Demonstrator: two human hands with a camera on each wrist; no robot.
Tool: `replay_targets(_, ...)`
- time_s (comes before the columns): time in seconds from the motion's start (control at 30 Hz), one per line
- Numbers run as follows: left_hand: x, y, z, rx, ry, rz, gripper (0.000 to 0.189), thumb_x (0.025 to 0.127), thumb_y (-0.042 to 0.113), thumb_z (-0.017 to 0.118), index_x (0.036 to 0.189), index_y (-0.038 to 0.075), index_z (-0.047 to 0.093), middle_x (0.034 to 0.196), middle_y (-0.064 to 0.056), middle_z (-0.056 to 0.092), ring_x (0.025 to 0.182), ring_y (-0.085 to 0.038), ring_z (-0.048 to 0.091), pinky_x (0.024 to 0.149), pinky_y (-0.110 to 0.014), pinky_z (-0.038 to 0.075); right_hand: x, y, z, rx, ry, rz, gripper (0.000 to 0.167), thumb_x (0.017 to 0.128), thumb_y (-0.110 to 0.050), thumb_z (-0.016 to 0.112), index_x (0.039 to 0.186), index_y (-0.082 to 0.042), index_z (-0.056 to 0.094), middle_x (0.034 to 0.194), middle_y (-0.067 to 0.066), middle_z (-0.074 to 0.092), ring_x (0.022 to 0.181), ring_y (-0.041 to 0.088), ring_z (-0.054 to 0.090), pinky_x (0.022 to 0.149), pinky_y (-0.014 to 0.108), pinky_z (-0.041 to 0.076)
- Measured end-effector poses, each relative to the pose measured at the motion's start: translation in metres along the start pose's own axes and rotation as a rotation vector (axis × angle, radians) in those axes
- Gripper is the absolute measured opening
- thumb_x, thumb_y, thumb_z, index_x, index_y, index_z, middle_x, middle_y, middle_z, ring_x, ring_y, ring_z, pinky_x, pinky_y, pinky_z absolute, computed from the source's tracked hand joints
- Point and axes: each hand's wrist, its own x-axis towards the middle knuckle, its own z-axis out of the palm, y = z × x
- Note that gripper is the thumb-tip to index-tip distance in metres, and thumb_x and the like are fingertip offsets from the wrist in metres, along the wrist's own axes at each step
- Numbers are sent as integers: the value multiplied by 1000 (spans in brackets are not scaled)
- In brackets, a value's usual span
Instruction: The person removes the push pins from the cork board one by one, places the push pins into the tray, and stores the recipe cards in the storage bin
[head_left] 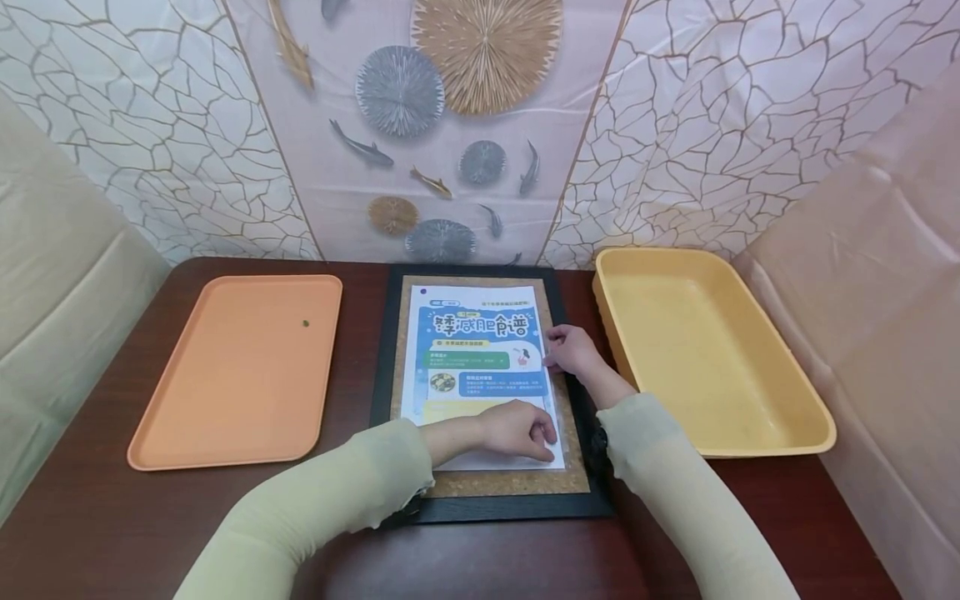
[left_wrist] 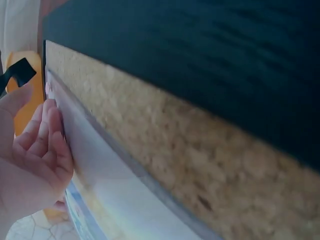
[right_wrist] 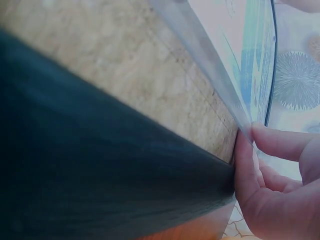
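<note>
A printed blue-and-white poster sheet (head_left: 480, 325) lies on a cork board (head_left: 517, 483) with a black frame (head_left: 510, 509). At the sheet's right edge, my right hand (head_left: 576, 354) pinches the margin between thumb and fingertips, and the right wrist view shows that edge lifted off the cork (right_wrist: 150, 75). My left hand (head_left: 513, 429) lies across the lower part of the sheet, its fingers loosely bent and fingertips near the bottom right corner. In the left wrist view, the left hand (left_wrist: 37, 160) rests along the paper (left_wrist: 120, 185). A small purple pin (head_left: 423, 292) sits at the sheet's top left corner.
An orange tray (head_left: 240, 375) stands left of the board, with a tiny dark green speck (head_left: 306, 323) on it. To the right is a deep yellow bin (head_left: 705, 358), close beside my right forearm. Patterned cloth (head_left: 480, 192) rises behind the dark wooden table (head_left: 360, 333).
</note>
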Motion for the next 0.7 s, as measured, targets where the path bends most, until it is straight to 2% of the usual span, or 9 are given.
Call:
replay_targets(0.3,2,7,8,156,58,-36,5,84,17,67,84,12,68,63,7,58,57,1,48,56,-12,37,1,-1,0,-5,-4,4,50,88,-1,59,136,-1,43,115,22,53,94,28,60,85,35,52)
replay_targets(0.53,2,7,9,183,66,-19,7,84,13,65,78,11,69,65,4,63,58,2,47,56,-12,37,1,0,0,0,-4,12,50,89,-1,58,136,-1,42,118,22,51,97,29,59,88,36,51)
replay_targets(0.7,3,8,9,191,72,-18,11,84,12,63,74,11,69,61,8,57,57,0,46,56,-11,36,3,0,1,4,-4,6,50,88,1,58,136,-1,43,116,22,52,94,27,59,86,35,52)
